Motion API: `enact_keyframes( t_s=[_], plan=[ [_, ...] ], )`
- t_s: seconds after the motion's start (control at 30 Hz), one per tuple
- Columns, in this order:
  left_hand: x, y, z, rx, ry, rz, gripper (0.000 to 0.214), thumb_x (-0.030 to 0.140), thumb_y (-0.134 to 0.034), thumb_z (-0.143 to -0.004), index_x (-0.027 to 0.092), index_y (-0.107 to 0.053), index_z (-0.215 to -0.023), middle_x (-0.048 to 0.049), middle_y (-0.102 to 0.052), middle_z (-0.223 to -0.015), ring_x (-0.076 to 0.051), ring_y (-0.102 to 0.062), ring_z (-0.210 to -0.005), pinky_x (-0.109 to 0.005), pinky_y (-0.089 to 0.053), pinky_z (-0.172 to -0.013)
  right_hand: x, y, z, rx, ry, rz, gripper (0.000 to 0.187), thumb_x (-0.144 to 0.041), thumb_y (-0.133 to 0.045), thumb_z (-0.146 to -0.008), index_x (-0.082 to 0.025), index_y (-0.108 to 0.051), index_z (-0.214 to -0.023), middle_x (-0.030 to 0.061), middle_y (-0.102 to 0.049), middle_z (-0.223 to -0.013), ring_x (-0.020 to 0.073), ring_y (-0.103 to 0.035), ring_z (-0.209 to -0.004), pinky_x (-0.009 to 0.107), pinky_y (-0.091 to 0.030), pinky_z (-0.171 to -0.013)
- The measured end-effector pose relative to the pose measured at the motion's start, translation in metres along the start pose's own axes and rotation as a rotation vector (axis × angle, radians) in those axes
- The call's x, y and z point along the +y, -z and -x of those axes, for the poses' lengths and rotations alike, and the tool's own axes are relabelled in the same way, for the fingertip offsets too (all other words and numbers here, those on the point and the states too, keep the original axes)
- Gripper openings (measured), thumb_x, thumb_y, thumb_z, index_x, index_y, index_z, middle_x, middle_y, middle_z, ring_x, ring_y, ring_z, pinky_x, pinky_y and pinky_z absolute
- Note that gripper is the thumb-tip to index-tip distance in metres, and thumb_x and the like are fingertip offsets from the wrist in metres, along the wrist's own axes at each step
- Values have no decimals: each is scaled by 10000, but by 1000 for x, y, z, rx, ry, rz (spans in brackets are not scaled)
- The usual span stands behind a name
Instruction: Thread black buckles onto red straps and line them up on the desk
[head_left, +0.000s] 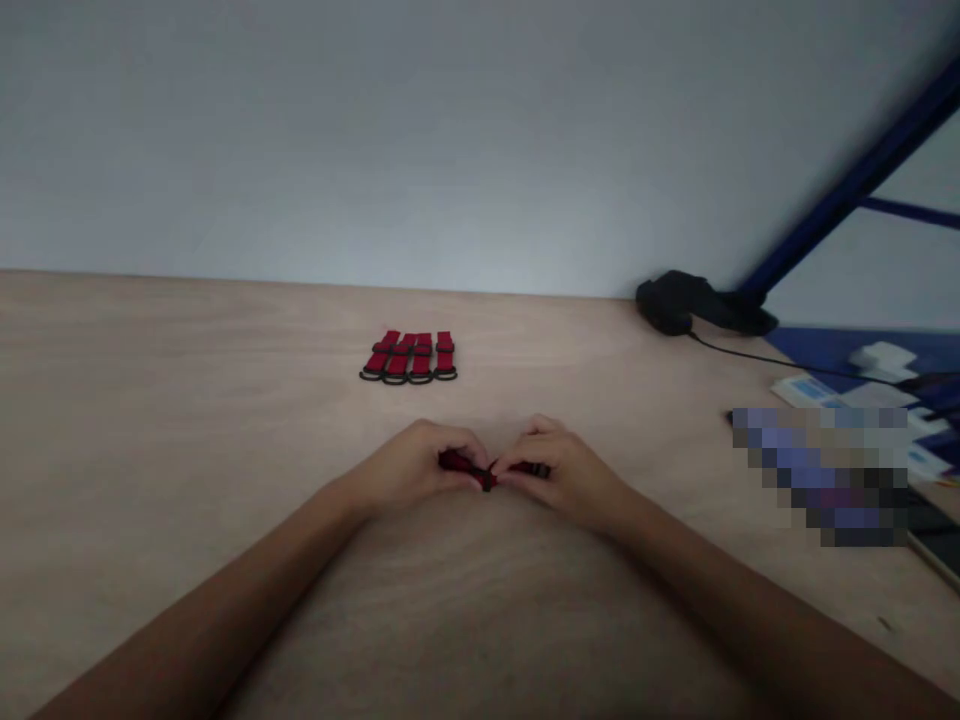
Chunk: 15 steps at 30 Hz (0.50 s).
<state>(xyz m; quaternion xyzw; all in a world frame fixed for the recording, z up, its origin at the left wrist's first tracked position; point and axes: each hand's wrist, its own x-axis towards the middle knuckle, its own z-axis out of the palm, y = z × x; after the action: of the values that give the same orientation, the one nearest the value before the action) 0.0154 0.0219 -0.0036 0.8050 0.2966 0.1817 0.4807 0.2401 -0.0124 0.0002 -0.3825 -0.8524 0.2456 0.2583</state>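
My left hand (405,468) and my right hand (562,478) meet in front of me just above the wooden tabletop (172,400). Between their fingertips they pinch a small red fabric strap (459,462) with a black buckle or ring (487,481), partly hidden by my fingers. Farther back, beyond my hands and apart from them, lie several short red straps (409,355) side by side. Each has a black ring at its near end.
A black object (694,303) with a thin black cable (780,362) sits at the table's back right, near a dark blue frame bar (847,190). Papers (810,392), a pixelated patch (821,475) and a dark phone-like device (934,550) lie at the right. A pale wall (375,130) rises behind the table.
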Motion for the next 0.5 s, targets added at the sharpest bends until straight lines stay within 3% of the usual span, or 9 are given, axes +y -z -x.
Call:
enact_keyframes(
  t_s=[0.13,0.5],
  plan=[
    [0,-2,0,-32,-13,44,128,246,-669,-813,167,-700,-908,-14,-720,-875,-156,-655,-821,-244,-491,-750,1,5,-1,-71,-9,-38,98,-198,-646,-865,-222,-739,-887,20,-705,-778,165,-558,-775,293,-423,-746],
    [1,-3,-1,-60,-21,76,126,254,-672,-819,164,-708,-900,-11,-727,-852,-150,-659,-803,-235,-490,-743,-2,4,-2,-102,22,-83,89,-186,-645,-869,-224,-724,-852,-1,-729,-799,154,-580,-755,309,-411,-797]
  ],
)
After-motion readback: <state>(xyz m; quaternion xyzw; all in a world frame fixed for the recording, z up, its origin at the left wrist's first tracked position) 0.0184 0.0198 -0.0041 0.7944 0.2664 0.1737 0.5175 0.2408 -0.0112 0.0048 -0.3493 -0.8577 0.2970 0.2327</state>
